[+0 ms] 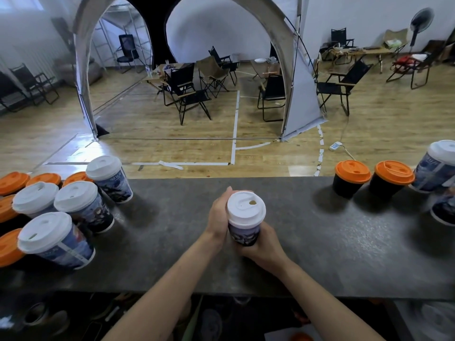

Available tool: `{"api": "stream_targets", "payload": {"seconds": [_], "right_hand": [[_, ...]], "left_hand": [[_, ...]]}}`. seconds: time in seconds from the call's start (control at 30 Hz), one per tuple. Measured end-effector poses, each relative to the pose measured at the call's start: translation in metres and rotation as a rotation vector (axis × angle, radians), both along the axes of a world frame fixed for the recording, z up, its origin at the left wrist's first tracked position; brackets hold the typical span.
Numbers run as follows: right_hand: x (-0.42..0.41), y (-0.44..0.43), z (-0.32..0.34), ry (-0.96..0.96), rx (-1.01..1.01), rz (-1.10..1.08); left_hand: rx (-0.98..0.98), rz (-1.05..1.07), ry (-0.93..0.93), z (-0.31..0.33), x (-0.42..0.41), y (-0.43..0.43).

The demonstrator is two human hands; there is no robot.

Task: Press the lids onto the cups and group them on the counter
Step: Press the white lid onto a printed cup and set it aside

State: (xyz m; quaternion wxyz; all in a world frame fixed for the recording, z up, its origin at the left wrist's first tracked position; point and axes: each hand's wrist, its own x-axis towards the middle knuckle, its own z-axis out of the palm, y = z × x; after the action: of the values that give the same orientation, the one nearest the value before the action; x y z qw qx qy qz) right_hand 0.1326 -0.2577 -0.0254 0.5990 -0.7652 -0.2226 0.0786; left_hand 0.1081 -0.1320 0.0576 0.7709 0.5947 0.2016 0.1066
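Observation:
A printed blue paper cup [244, 234] with a white lid [246, 209] stands at the middle of the dark grey counter [320, 242]. My left hand [218, 217] wraps its left side up to the lid rim. My right hand [263, 244] grips the cup body from the lower right. At the left stands a group of several white-lidded printed cups [78, 205] and orange-lidded cups [13, 182]. At the right stand two black cups with orange lids [352, 171] [394, 172] and a white-lidded printed cup [438, 166].
Another cup [444, 210] is cut off by the right edge of the view. Beyond the counter's far edge lies a wooden floor with a grey arched tent [302, 99] and folding chairs [189, 94]. Clutter sits below the counter's near edge.

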Motion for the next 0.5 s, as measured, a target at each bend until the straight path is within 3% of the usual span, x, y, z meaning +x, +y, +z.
{"api": "stream_targets", "payload": {"seconds": [0.2,0.33,0.5], "right_hand": [[0.000,0.002,0.000,0.001,0.059,-0.050],[0.004,0.001,-0.005,-0.027,0.051,-0.053],[0.003,0.002,-0.010,-0.005,0.049,-0.021]], "left_hand": [[0.081,0.190,-0.101,-0.012,-0.010,-0.020],[0.000,0.097,-0.021,-0.014,-0.002,-0.010],[0.016,0.081,-0.052,-0.024,-0.009,-0.008]]}}
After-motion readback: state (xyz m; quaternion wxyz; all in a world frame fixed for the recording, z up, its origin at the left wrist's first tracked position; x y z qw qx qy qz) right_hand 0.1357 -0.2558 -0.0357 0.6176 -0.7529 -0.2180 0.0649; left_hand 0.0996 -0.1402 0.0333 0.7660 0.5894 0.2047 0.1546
